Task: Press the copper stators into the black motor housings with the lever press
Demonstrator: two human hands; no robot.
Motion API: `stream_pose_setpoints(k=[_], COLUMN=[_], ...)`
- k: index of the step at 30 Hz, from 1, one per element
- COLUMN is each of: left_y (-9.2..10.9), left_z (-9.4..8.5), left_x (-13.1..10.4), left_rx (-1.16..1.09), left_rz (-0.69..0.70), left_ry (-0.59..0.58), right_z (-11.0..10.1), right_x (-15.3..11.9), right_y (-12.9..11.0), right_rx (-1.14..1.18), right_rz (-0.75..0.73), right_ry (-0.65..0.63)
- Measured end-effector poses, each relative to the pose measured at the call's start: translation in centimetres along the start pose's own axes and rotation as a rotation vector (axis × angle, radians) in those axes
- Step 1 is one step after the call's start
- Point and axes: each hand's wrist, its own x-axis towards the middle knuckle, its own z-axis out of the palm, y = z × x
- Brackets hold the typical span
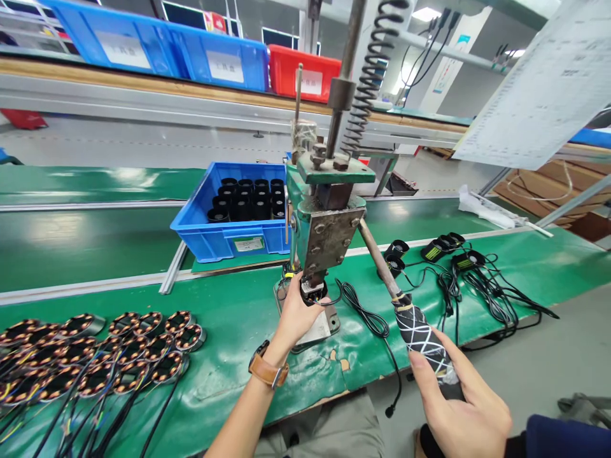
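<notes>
At the bench's middle stands a green hand press (329,238) with a steel ram. My left hand (294,312) is wrapped round a black cylindrical housing (315,298) under the ram, whose lower end meets or enters the housing's top. A coiled black cable (365,308) leads off from the housing to the right, and its plug hangs over the bench edge. My right hand (461,397) is closed on the taped lever handle (422,334) of the press, which slants down towards me. My fingers partly hide the housing.
Several wound motor stators (128,346) with wires lie on the left. A blue crate (229,240) of black housings stands behind. To the right are several housings (434,249) with tangled cables. Blue bins (217,63), a red bin (305,70) and a hanging paper sheet (539,83) are above.
</notes>
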Motion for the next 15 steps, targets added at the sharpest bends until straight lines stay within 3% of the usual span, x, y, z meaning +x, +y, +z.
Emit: stream_pose_setpoints(k=[15], left_y=[0.14], left_z=[-0.19], left_x=[0.0], left_rx=[0.086], left_rz=[-0.02], left_ry=[0.016], right_z=[0.41], right_x=[-0.09], right_y=[0.2], right_rx=[0.068], right_rz=[0.015], right_ry=[0.048])
